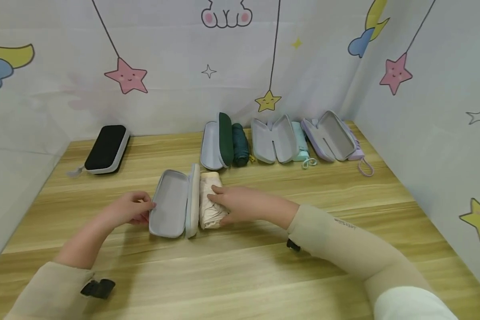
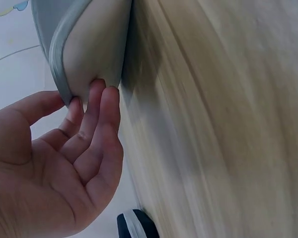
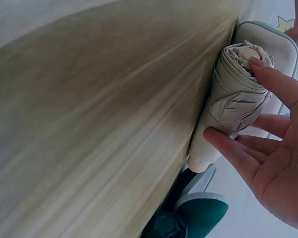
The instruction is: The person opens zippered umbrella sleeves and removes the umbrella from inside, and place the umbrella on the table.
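Observation:
A cream zip case (image 1: 170, 204) with a pale grey lining lies unfolded on the table, one half flat and the other standing on edge. My left hand (image 1: 132, 209) pinches the flat half's left rim, thumb on the lip and fingertips against the cream outer shell (image 2: 97, 47). Right beside the standing half lies a cream folded umbrella (image 1: 210, 211), rolled up. My right hand (image 1: 240, 204) holds it from the right, fingers across its top. In the right wrist view, the thumb presses near the rolled end of the umbrella (image 3: 238, 99).
Behind, by the wall, stand an open green case (image 1: 226, 140) with a dark green umbrella (image 1: 240, 144), an open mint case (image 1: 278, 140) with a mint umbrella (image 1: 301, 142), and an open lilac case (image 1: 334, 135) beside a lilac umbrella (image 1: 358, 153). A closed black case (image 1: 107, 149) lies back left.

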The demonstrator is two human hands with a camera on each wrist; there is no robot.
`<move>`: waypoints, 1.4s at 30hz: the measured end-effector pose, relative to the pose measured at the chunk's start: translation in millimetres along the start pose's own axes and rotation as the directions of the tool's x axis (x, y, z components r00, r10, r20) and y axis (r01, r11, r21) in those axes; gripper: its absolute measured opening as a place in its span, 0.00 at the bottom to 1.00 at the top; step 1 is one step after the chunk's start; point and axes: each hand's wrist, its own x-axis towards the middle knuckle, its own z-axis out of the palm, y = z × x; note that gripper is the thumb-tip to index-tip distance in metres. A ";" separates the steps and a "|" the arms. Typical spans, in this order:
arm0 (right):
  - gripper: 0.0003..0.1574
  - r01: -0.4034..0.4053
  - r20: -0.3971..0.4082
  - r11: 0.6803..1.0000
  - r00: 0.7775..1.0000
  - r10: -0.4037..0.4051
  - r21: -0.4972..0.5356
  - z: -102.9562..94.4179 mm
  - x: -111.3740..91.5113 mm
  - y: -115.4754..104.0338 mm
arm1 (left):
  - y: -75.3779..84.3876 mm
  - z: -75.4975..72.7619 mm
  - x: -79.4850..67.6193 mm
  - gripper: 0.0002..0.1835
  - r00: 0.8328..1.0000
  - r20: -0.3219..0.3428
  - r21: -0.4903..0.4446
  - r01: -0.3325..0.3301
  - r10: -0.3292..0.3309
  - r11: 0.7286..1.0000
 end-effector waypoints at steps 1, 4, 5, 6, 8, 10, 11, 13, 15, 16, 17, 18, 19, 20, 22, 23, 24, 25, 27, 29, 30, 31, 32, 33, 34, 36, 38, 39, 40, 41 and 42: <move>0.49 0.006 -0.008 1.000 1.000 -0.006 -0.011 0.2 3.1 -1.2 | -1.5 -2.1 -0.5 0.10 1.000 0.002 -0.010 0.006 -0.006 1.000; 0.49 0.017 -0.030 0.999 0.999 -0.018 -0.037 0.6 12.3 -4.6 | -7.0 -8.6 -1.1 0.11 0.999 -0.001 -0.036 0.037 -0.037 0.999; 0.49 0.018 -0.037 0.999 0.999 -0.019 -0.042 0.7 15.4 -5.8 | -8.5 -10.6 -1.6 0.11 0.999 -0.006 -0.036 0.046 -0.047 0.998; 0.49 0.017 -0.042 0.999 0.999 -0.019 -0.047 0.6 18.4 -7.0 | -10.1 -12.7 -2.1 0.12 0.998 -0.012 -0.036 0.055 -0.056 0.998; 0.48 0.017 -0.053 0.998 0.998 -0.020 -0.065 -0.4 24.4 -9.9 | -12.8 -16.8 -3.2 0.13 0.997 -0.030 -0.032 0.076 -0.077 0.997; 0.46 0.026 -0.067 0.993 0.997 -0.034 -0.119 -1.8 30.3 -12.7 | -14.7 -20.5 -5.0 0.14 0.995 -0.041 -0.028 0.085 -0.086 0.996; 0.45 0.034 -0.076 0.987 0.996 -0.047 -0.158 -2.8 33.1 -14.1 | -15.2 -22.3 -5.9 0.14 0.995 -0.046 -0.032 0.092 -0.093 0.995; 0.43 0.050 -0.094 0.972 0.993 -0.074 -0.231 -4.8 38.3 -16.7 | -15.7 -25.7 -7.7 0.16 0.993 -0.054 -0.037 0.105 -0.107 0.994; 0.41 0.060 -0.112 0.958 0.989 -0.094 -0.281 -6.4 43.3 -18.5 | -14.8 -28.5 -9.1 0.19 0.991 -0.057 -0.049 0.118 -0.121 0.992; 0.40 0.058 -0.116 0.955 0.989 -0.096 -0.291 -7.4 45.8 -19.1 | -14.0 -29.8 -9.3 0.20 0.990 -0.056 -0.057 0.123 -0.127 0.991; 0.40 0.054 -0.122 0.957 0.988 -0.092 -0.285 -7.8 48.3 -19.4 | -13.2 -31.2 -9.4 0.23 0.990 -0.056 -0.062 0.128 -0.132 0.990; 0.39 0.050 -0.129 0.959 0.988 -0.089 -0.279 -8.2 51.0 -19.5 | -12.5 -32.5 -9.1 0.25 0.990 -0.057 -0.066 0.128 -0.132 0.990; 0.39 0.043 -0.138 0.962 0.987 -0.083 -0.271 -8.7 53.6 -19.5 | -11.8 -33.6 -8.5 0.27 0.990 -0.056 -0.076 0.124 -0.128 0.989; 0.38 0.036 -0.146 0.965 0.986 -0.076 -0.259 -9.0 56.1 -19.4 | -11.3 -34.9 -7.7 0.28 0.991 -0.056 -0.082 0.118 -0.123 0.990; 0.37 0.025 -0.161 0.967 0.985 -0.068 -0.253 -10.1 60.6 -19.3 | -10.9 -37.7 -5.1 0.31 0.992 -0.059 -0.098 0.105 -0.112 0.990; 0.37 0.024 -0.172 0.964 0.983 -0.072 -0.265 -10.3 63.0 -19.0 | -10.9 -39.2 -3.7 0.31 0.992 -0.067 -0.104 0.100 -0.107 0.990; 0.36 0.022 -0.180 0.962 0.981 -0.073 -0.274 -10.8 65.1 -18.9 | -10.8 -40.7 -2.1 0.32 0.992 -0.077 -0.108 0.094 -0.102 0.990; 0.35 0.016 -0.187 0.960 0.980 -0.070 -0.279 -11.5 66.8 -18.9 | -10.7 -42.2 -0.4 0.32 0.991 -0.088 -0.110 0.089 -0.099 0.990; 0.34 0.005 -0.202 0.955 0.977 -0.069 -0.298 -12.7 70.2 -18.7 | -10.0 -44.9 3.3 0.31 0.989 -0.115 -0.111 0.080 -0.092 0.991; 0.32 -0.008 -0.219 0.952 0.974 -0.062 -0.306 -13.7 73.5 -17.8 | -8.6 -47.2 7.1 0.31 0.985 -0.147 -0.098 0.074 -0.088 0.992; 0.30 -0.015 -0.227 0.952 0.972 -0.058 -0.306 -14.4 74.7 -17.5 | -7.7 -48.2 9.1 0.31 0.983 -0.163 -0.082 0.069 -0.082 0.994; 0.29 -0.022 -0.236 0.952 0.970 -0.053 -0.304 -14.7 76.0 -16.7 | -6.8 -49.1 11.1 0.31 0.981 -0.175 -0.073 0.067 -0.079 0.995; 0.27 -0.027 -0.247 0.952 0.968 -0.051 -0.304 -14.7 77.5 -15.7 | -5.8 -49.9 13.0 0.31 0.980 -0.185 -0.066 0.065 -0.076 0.996; 0.25 -0.028 -0.256 0.953 0.965 -0.053 -0.302 -15.0 78.8 -14.9 | -5.1 -51.0 15.0 0.31 0.978 -0.193 -0.061 0.066 -0.076 0.996; 0.23 -0.027 -0.265 0.953 0.963 -0.056 -0.300 -15.2 80.5 -14.0 | -4.5 -52.5 17.0 0.31 0.977 -0.201 -0.055 0.067 -0.077 0.996; 0.20 -0.030 -0.275 0.954 0.960 -0.056 -0.299 -16.6 83.8 -13.6 | -4.4 -55.5 20.3 0.30 0.974 -0.216 -0.058 0.059 -0.070 0.997; 0.19 -0.033 -0.274 0.954 0.960 -0.052 -0.298 -18.5 88.1 -14.9 | -4.4 -59.4 22.5 0.29 0.971 -0.229 -0.066 0.051 -0.065 0.997; 0.19 -0.037 -0.271 0.955 0.961 -0.045 -0.293 -19.5 90.4 -15.9 | -4.5 -61.5 23.4 0.29 0.970 -0.236 -0.065 0.049 -0.063 0.997; 0.18 -0.046 -0.269 0.956 0.962 -0.035 -0.290 -20.3 93.1 -16.8 | -4.8 -63.6 24.4 0.28 0.968 -0.244 -0.060 0.045 -0.058 0.997; 0.18 -0.056 -0.266 0.957 0.964 -0.022 -0.284 -21.0 95.5 -17.6 | -4.8 -65.3 25.6 0.28 0.966 -0.253 -0.059 0.043 -0.056 0.997; 0.18 -0.067 -0.266 0.957 0.964 -0.011 -0.281 -21.3 98.1 -18.0 | -4.9 -67.2 27.1 0.28 0.964 -0.259 -0.054 0.043 -0.056 0.998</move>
